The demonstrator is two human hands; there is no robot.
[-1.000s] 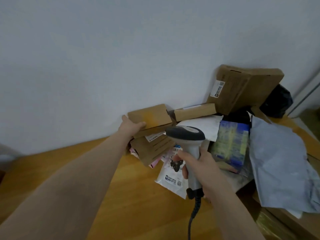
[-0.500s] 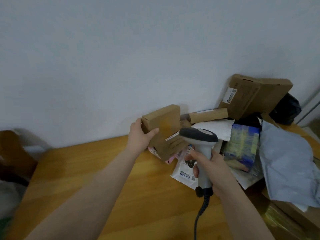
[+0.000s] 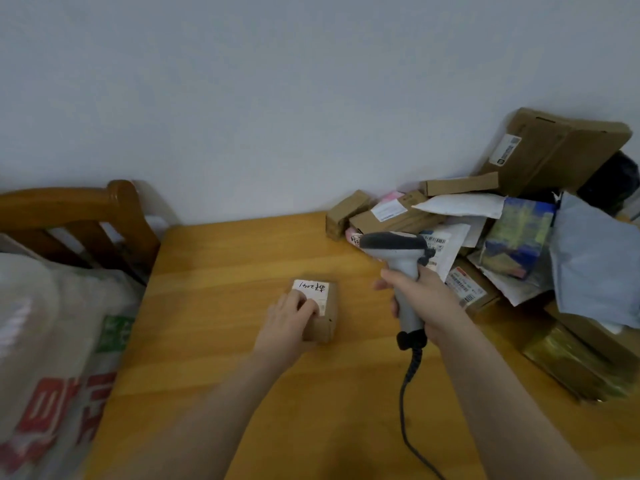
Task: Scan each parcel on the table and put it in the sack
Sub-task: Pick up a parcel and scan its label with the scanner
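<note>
A small brown cardboard parcel (image 3: pixel 323 308) with a white handwritten label sits on the wooden table (image 3: pixel 214 306), near its middle. My left hand (image 3: pixel 289 318) grips its near left side, fingers curled over the label. To the right, my right hand (image 3: pixel 420 299) holds a grey barcode scanner (image 3: pixel 398 252) by its handle, head pointing left above the table, cable trailing down. The white sack (image 3: pixel 52 341) with red and green print lies at the far left, beside the table.
A heap of parcels (image 3: pixel 485 237) fills the table's back right corner: brown boxes, white and grey mailers, a blue-yellow bag. A large brown box (image 3: pixel 554 150) leans on the wall. A wooden chair back (image 3: pixel 86 209) stands behind the sack.
My left hand lifted the small brown parcel off the heap and brought it down onto the middle of the table. The scanner stayed in my right hand. The view swung left, revealing the sack.
</note>
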